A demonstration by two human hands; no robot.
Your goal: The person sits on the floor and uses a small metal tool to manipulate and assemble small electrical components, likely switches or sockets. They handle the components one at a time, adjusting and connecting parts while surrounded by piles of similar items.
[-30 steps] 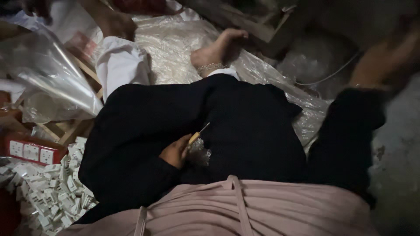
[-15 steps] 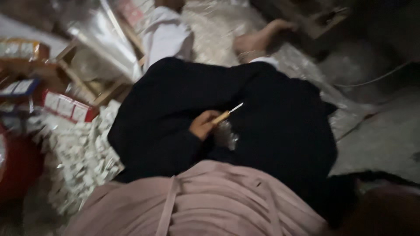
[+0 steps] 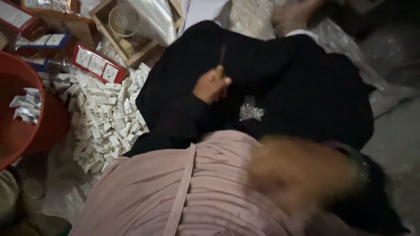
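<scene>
left hand (image 3: 211, 85) on lap, fingers pinching small screwdriver (image 3: 221, 61), tip pointing far. clear plastic packet (image 3: 251, 112) just right of it on black cloth. right hand (image 3: 302, 172) near, blurred, can't tell grip. guessing mid-assembly, next needs part from white pile (image 3: 107, 120) left

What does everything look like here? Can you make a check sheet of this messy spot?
Surface: black cloth across the lap, pink pleated garment below it.
Job's things: yellow-handled tool; small clear plastic packet lying on the cloth.
Clutter: heap of small white parts, red tub holding a few more, red cartons, wooden frame, plastic sheeting.
Hands: left hand with fingers closed around the tool; right hand a blur, open or shut cannot be told.
Cables: nothing seen.
Surroundings: dim grey floor, a bare foot at the top.
</scene>
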